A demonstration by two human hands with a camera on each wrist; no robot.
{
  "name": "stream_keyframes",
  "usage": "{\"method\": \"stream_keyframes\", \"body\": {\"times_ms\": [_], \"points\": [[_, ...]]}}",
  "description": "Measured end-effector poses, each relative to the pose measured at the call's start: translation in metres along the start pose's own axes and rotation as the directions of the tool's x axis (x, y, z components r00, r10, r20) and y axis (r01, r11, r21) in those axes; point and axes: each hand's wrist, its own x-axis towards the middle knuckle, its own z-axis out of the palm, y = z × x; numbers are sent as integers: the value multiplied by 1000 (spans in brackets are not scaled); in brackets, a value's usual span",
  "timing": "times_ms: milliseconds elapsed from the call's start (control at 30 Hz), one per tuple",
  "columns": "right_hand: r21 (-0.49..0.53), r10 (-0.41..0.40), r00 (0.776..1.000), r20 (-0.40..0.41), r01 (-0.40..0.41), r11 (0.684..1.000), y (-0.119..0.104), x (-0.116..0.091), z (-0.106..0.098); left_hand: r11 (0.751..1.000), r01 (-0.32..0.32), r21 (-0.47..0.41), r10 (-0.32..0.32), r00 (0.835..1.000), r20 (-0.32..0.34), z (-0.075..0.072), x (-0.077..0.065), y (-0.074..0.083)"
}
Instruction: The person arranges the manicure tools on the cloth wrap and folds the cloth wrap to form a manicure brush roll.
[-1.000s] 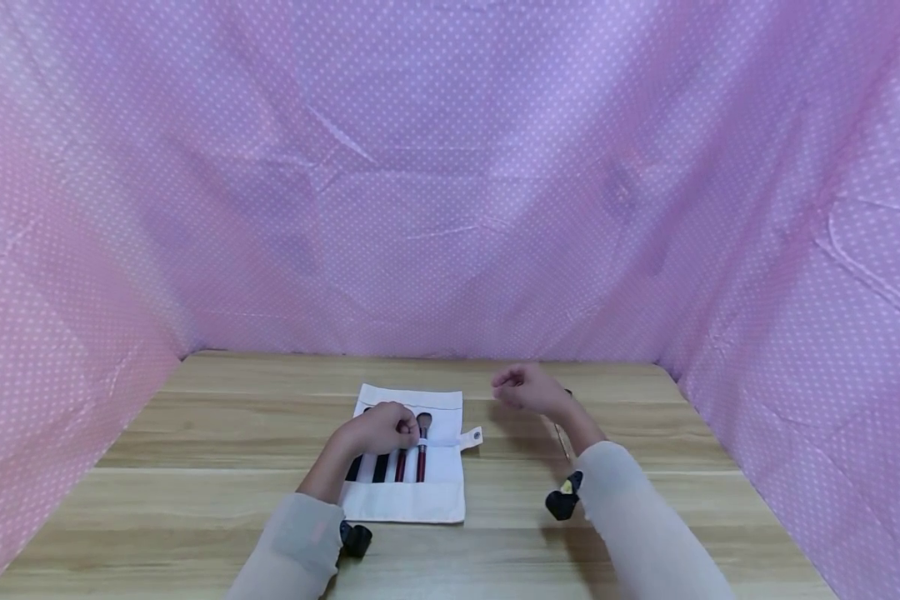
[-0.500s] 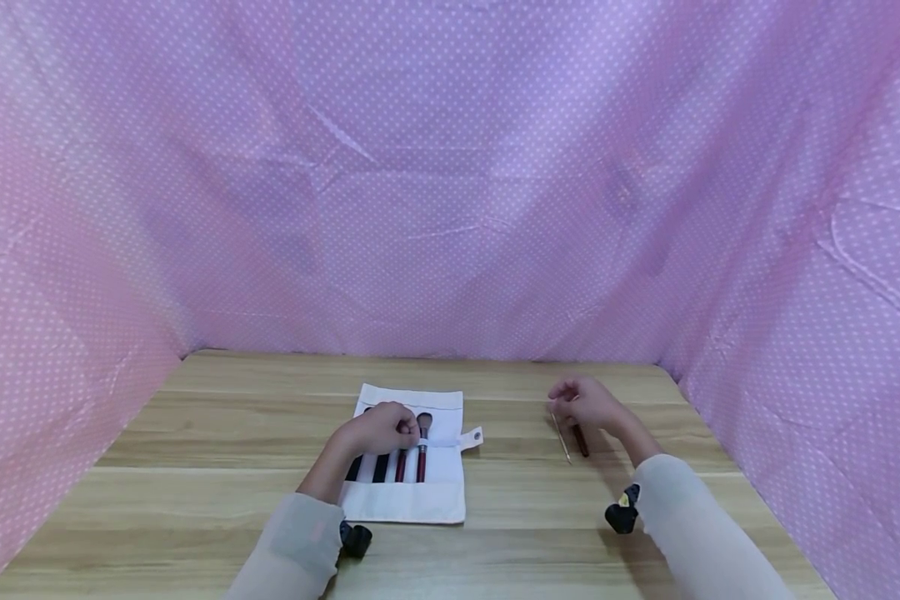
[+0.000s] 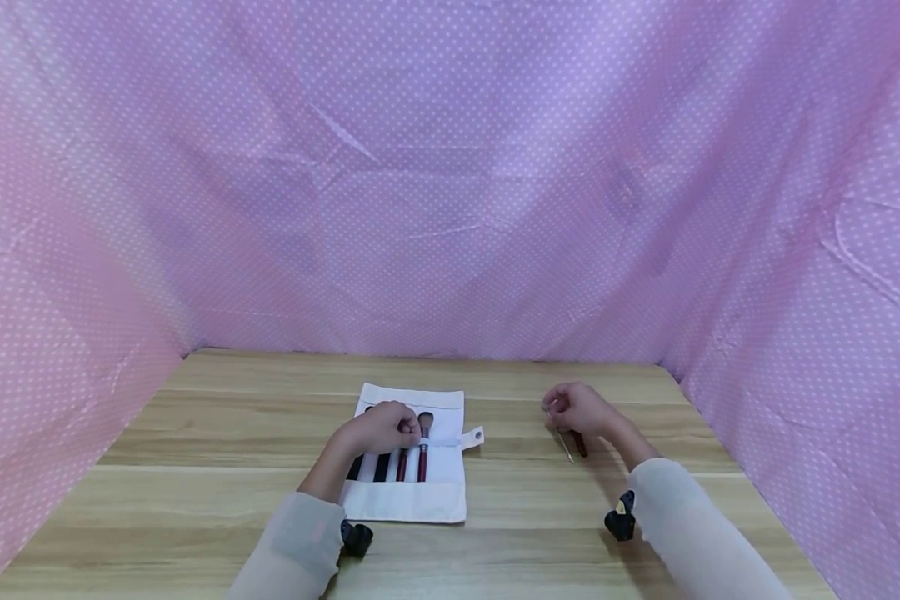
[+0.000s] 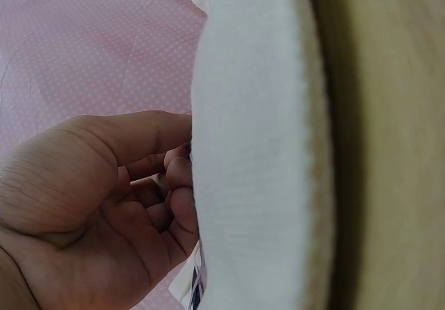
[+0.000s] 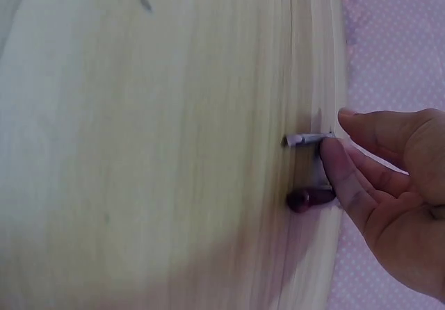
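A white cloth brush roll (image 3: 420,502) lies unrolled on the table, holding several makeup brushes with black and red handles. A fluffy-headed brush (image 3: 423,450) with a red handle is rightmost in it. My left hand (image 3: 382,427) rests over the roll with curled fingers, seeming to pinch its cross band; the fabric hides the fingertips in the left wrist view. To the right, my right hand (image 3: 579,408) reaches down at a thin pale stick-like tool (image 5: 302,140). Thumb and finger are apart around it. Beside that tool lies a dark red handle (image 5: 309,199), partly covered by the hand.
A snap tab (image 3: 473,437) sticks out from the roll's right side. The wooden table (image 3: 195,483) ends at a pink dotted curtain (image 3: 450,250) on the back and sides. Each wrist carries a small black camera (image 3: 619,521).
My right hand has moved right from above the middle of the table, then lowered slightly to the thin tool, uncovering the red handle. The left hand has stayed on the brush roll.
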Motion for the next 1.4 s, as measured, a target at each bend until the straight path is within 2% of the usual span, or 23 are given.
{"method": "stream_keyframes", "body": {"times_ms": [333, 567, 867, 1133, 1300, 1400], "points": [[-112, -36, 998, 41, 41, 993, -10, 7, 16, 1000, 20, -9, -20, 1000, 0, 0, -1, 2], [-147, -47, 998, 35, 52, 988, -12, 7, 25, 1000, 26, -9, -26, 1000, 10, -1, -1, 5], [-158, -52, 997, 51, 59, 986, -13, 8, 25, 1000, 30, -4, -30, 999, 12, -1, -2, 4], [-92, 12, 1000, 14, -11, 996, -20, 8, 18, 1000, 14, 1, -14, 1000, 5, -2, 0, 5], [-1, -28, 999, -44, 28, 1000, -27, 11, 16, 1000, 7, 2, -7, 1000, -18, -2, 1, 6], [88, -53, 996, -66, 59, 994, -30, 14, 14, 1000, -7, -2, 7, 1000, -20, -3, 3, 8]]}}
